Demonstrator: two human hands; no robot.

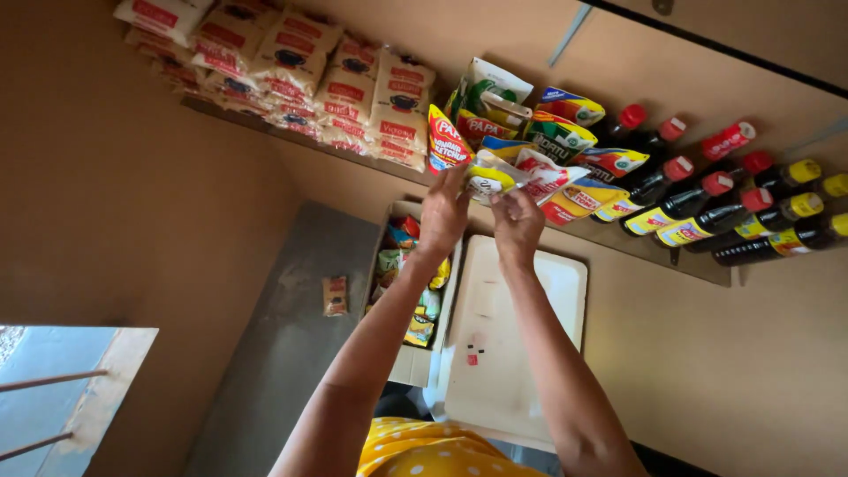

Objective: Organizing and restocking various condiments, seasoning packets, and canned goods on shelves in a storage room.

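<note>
A soft white and yellow plastic sachet with a red patch (495, 179) is held up against the long wooden wall shelf (618, 237), at twelve o'clock from both raised hands and touching their fingertips. Its long axis runs roughly from nine to three o'clock, along the shelf edge. The left hand (442, 215) is closed on the sachet's nine o'clock end, fingers curled over it; the right hand (518, 223) is pinched on the lower edge near the middle, so neither hand is markedly nearer. Just beside the sachet, at ten o'clock, a red and yellow sauce pouch (444, 141) stands upright, and towards three o'clock a row of dark sauce bottles with red and yellow caps (733, 208) lies along the shelf. Below the hands, at six o'clock, an open cardboard box of mixed packets (413, 291) sits beside a white flat-topped appliance lid (508, 336). The thumbs and the contact points on the sachet are hidden behind the hands, so how firm the hold is cannot be told. The bottle row is cut off at the frame's right edge, and the stacked white and red bags (291, 62) are cut off at the top.
</note>
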